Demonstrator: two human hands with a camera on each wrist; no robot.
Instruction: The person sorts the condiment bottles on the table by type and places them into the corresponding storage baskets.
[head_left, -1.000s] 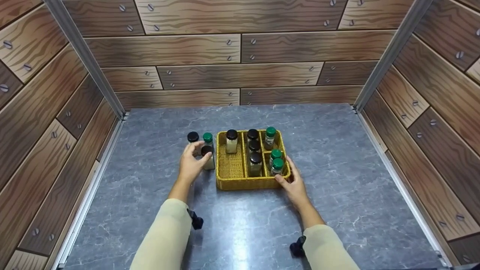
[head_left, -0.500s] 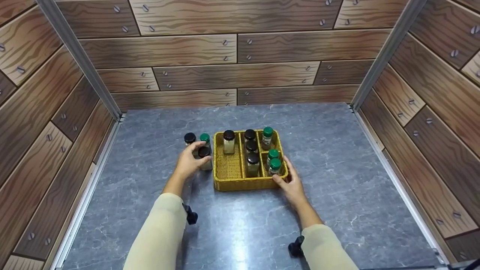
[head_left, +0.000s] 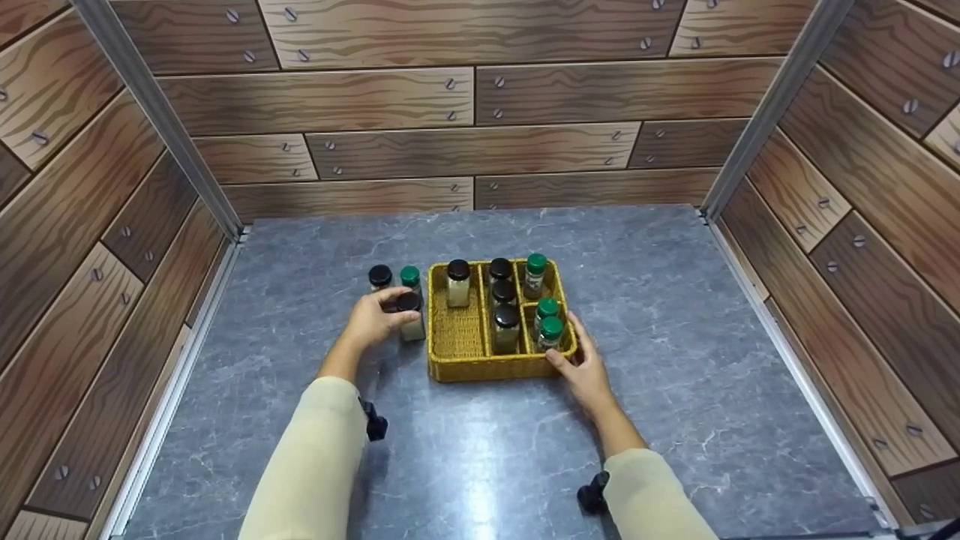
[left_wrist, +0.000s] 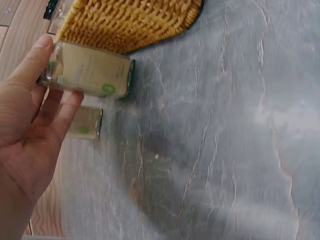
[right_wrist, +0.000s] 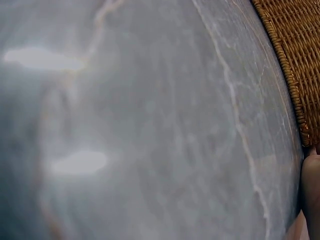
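Pinching one jar (left_wrist: 92, 70), left-hand fingers (left_wrist: 67, 114) partly hide another jar (left_wrist: 88, 123).

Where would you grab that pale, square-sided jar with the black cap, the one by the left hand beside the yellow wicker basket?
I'd pinch its upper body, just below the round black cap, coming from the front left. The jar is upright, with flat sides for thumb and fingers; the basket crowds its right, and a green-capped jar stands behind.
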